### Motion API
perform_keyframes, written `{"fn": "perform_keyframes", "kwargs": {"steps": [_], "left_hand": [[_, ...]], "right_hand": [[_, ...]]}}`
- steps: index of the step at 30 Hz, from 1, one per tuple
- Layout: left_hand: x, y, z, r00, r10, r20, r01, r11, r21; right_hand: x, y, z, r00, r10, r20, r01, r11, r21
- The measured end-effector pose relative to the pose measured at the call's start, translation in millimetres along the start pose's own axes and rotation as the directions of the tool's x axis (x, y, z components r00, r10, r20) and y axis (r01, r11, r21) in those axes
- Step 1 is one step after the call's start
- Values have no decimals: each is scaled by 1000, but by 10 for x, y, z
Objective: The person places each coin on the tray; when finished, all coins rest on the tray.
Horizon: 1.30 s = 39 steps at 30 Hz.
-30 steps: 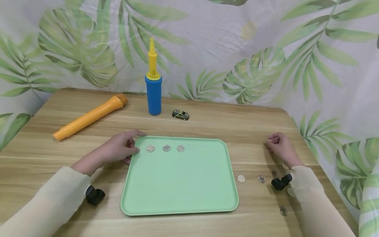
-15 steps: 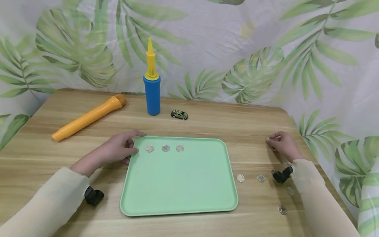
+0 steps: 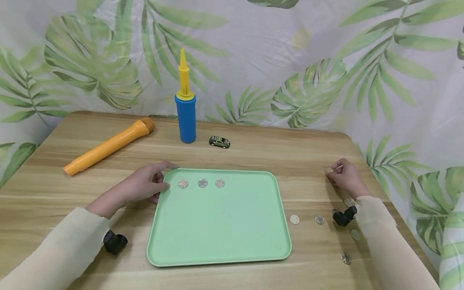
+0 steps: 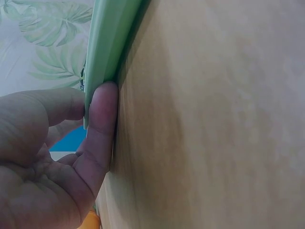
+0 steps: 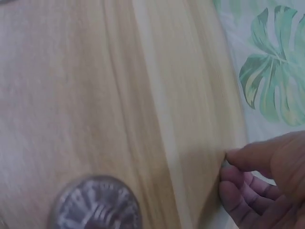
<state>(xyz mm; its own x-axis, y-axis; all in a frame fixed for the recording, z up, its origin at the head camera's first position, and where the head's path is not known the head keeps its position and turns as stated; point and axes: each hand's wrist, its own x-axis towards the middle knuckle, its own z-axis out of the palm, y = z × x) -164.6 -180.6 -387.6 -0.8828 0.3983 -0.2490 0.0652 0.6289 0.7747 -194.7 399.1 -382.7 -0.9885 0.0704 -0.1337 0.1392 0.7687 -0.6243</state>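
Three coins (image 3: 202,183) on the green tray (image 3: 224,241), its corner pinched by the left hand (image 3: 145,185); right hand (image 3: 346,177) curled, grip unclear.

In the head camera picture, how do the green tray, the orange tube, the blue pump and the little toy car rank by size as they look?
Largest to smallest:
1. green tray
2. orange tube
3. blue pump, close to the tube in length, and it stands farther back, so that order is unsure
4. toy car

A light wooden table (image 3: 253,155) stands before a leaf-printed fabric backdrop (image 3: 326,60).
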Motion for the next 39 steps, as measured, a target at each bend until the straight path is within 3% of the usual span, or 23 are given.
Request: {"fn": "perform_keyframes", "kwargs": {"steps": [7, 12, 21, 31, 39], "left_hand": [[-4, 8, 7, 1000, -11, 4, 11, 1000, -13], [-5, 27, 20, 1000, -2, 3, 2, 1000, -17], [-7, 16, 1, 1000, -6, 8, 6, 1000, -4], [-10, 14, -5, 1000, 0, 1, 0, 1000, -10], [-8, 11, 12, 1000, -10, -4, 10, 1000, -26]], "right_hand": [[-3, -79, 43, 999, -41, 2, 41, 999, 8], [-20, -237, 152, 997, -77, -21, 79, 994, 79], [-107, -750, 402, 979, -192, 69, 171, 956, 239], [-231, -1256, 853, 906, -321, 274, 232, 921, 313], [-245, -1506, 1186, 855, -378, 354, 263, 906, 332]]}}
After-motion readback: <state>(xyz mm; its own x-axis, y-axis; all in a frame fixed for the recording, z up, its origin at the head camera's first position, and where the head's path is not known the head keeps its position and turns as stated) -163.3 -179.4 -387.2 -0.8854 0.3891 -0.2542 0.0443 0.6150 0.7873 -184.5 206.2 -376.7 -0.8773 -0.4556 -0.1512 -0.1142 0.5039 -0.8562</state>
